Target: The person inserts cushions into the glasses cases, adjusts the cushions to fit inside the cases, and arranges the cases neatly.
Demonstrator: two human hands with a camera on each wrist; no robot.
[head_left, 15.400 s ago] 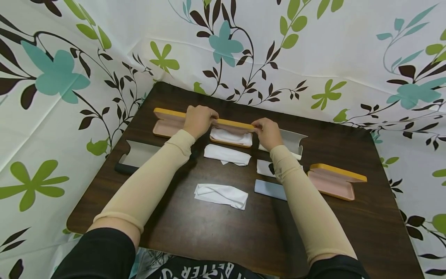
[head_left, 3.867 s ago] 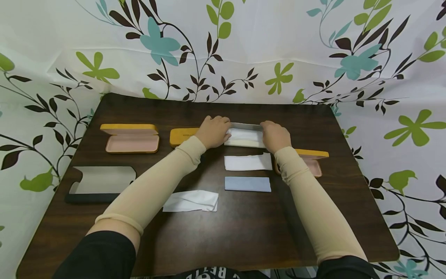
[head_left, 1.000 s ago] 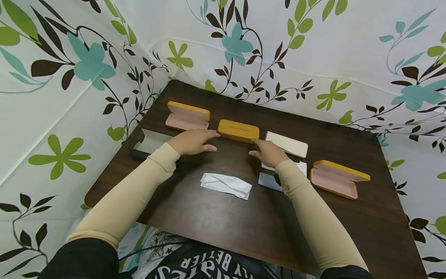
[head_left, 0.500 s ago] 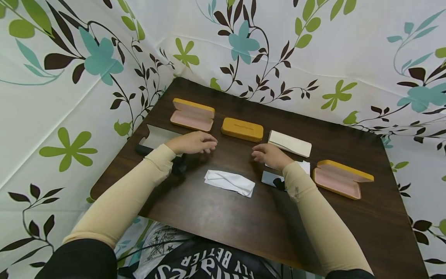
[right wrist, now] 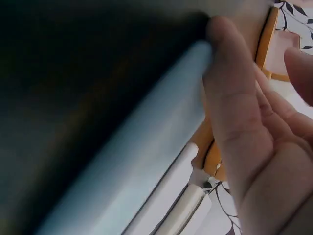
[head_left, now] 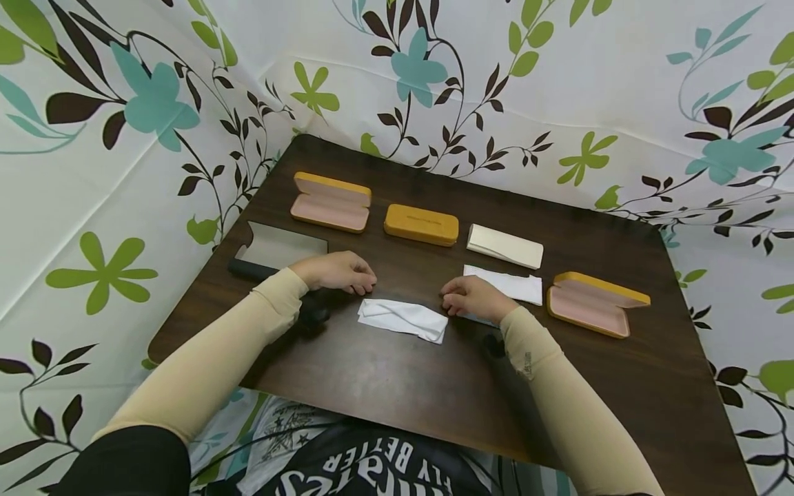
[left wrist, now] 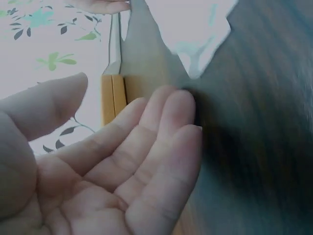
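Observation:
A creased white cloth [head_left: 403,319] lies folded on the dark table between my hands. My left hand [head_left: 340,271] hovers at its left end, fingers loosely curved; in the left wrist view the palm is bare and the cloth [left wrist: 193,29] lies ahead. My right hand [head_left: 477,298] is just beyond its right end, overlapping a folded light blue cloth [head_left: 480,319]. In the right wrist view the blue cloth [right wrist: 142,142] runs up to the fingertips, and nothing is gripped. Another folded white cloth [head_left: 505,284] lies behind the right hand.
A closed yellow glasses case [head_left: 422,226] and a closed cream case [head_left: 505,246] stand at the back. Open yellow cases with pink lining stand at left [head_left: 331,202] and right [head_left: 595,303]. An open dark case [head_left: 279,246] lies beside my left hand.
The middle yellow case, earlier open with white cloth inside, is closed. The cream case has closed over a white cloth. Both hands have drawn back towards the near white cloth.

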